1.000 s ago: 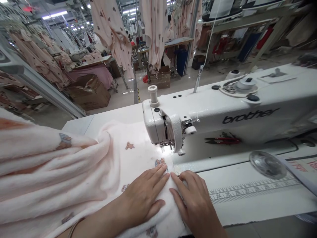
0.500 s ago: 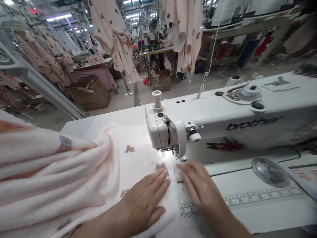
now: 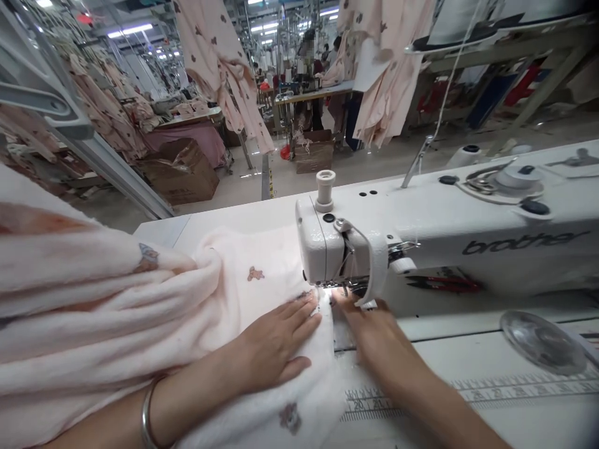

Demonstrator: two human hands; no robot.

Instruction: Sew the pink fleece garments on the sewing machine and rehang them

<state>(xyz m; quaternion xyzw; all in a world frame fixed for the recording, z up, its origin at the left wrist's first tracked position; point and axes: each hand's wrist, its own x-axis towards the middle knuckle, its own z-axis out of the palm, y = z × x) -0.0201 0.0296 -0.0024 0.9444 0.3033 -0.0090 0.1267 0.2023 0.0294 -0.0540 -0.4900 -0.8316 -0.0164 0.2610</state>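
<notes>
My left hand [image 3: 276, 340] lies flat and open on pale pink fleece fabric [image 3: 154, 312] printed with small bears, its fingertips close to the fabric's right edge. My right hand [image 3: 369, 327] reaches to the needle area under the head of the white Brother sewing machine [image 3: 421, 231]. Its fingertips sit by the lit presser foot [image 3: 337, 290] at the fabric's edge; motion blur hides whether they pinch anything. A metal bangle [image 3: 147, 415] circles my left wrist.
The white table [image 3: 491, 399] carries a printed ruler scale [image 3: 468, 393] and a round metal disc [image 3: 543, 343]. Red snips [image 3: 444, 284] lie behind the machine arm. Beyond are hanging pink garments [image 3: 224, 68], cardboard boxes [image 3: 180, 171] and people at far tables.
My right hand has moved forward off the fabric's edge to the presser foot. The left hand has slid forward a little with the fabric. The view has shifted left and nearer.
</notes>
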